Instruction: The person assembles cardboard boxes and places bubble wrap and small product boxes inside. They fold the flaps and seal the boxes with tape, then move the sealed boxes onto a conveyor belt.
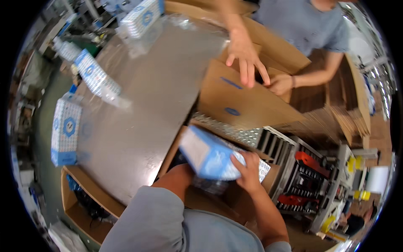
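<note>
A blue and white carton (210,155), blurred and tilted, is held over an open cardboard box (268,180). My right hand (249,170) grips the carton's right end, with fingers wrapped over its upper side. My left forearm reaches up to the carton's near left edge, where the carton hides the hand and its fingers. Clear plastic shows inside the box below.
A co-worker's hands work over another open cardboard box (252,101) across from me. Several patterned packages, including a carton (67,130), stand or lie around the round metal table (147,92). A roller conveyor (308,180) is at right, beside stacked flat cardboard (348,109).
</note>
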`<state>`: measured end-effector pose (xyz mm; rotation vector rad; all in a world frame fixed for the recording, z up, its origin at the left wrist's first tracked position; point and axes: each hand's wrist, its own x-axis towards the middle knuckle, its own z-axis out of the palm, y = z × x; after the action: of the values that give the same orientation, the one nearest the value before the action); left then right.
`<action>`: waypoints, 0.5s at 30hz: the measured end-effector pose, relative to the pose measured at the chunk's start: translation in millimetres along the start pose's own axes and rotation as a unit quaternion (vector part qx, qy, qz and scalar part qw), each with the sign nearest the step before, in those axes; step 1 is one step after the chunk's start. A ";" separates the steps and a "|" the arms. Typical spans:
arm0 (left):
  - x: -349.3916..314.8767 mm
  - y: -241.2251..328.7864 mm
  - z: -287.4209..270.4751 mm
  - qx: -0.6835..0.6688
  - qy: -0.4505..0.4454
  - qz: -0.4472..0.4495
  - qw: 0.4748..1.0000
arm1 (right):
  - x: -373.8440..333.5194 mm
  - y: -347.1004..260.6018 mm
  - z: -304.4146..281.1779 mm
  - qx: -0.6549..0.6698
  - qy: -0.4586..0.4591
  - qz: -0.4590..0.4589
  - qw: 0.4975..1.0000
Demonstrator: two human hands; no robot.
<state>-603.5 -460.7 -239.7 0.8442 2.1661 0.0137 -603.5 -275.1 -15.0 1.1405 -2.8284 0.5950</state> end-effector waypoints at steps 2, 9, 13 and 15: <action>-14.3 8.8 -15.1 -0.006 -0.070 0.045 0.997 | 14.0 17.1 80.7 -0.021 -0.090 0.043 0.995; -283.3 -46.2 -41.0 -0.426 0.564 0.069 0.704 | 26.0 53.4 258.7 -0.031 -0.340 0.126 0.931; -498.3 -65.9 113.3 -0.229 0.718 -0.555 0.353 | 6.8 93.0 297.8 -0.101 -0.284 0.003 0.954; -547.4 -22.7 257.7 -0.172 0.566 -0.768 0.247 | 32.5 76.7 271.2 -0.160 -0.413 -0.001 0.897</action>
<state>-187.2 -858.5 -52.5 -2.5953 2.7753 0.1280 -649.3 -344.1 -286.3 1.6007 -3.3593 -0.4940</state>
